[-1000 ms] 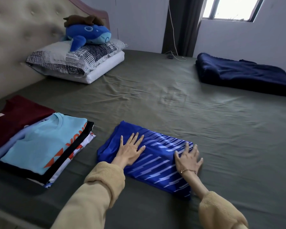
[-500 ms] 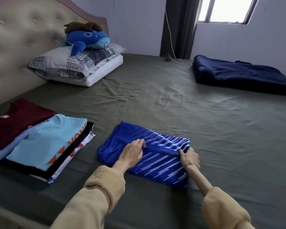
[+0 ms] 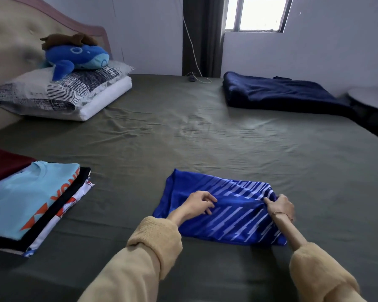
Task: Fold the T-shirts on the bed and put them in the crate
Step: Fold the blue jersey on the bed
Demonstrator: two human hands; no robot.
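While pinched: blue T-shirt, long axis left-right.

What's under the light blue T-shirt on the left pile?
Under the light blue T-shirt a black garment shows, then a white printed one at the bottom. Only their edges show; anything else between them is covered.

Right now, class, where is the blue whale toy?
In the head view, far left: the whale toy lies atop the pillows against the headboard.
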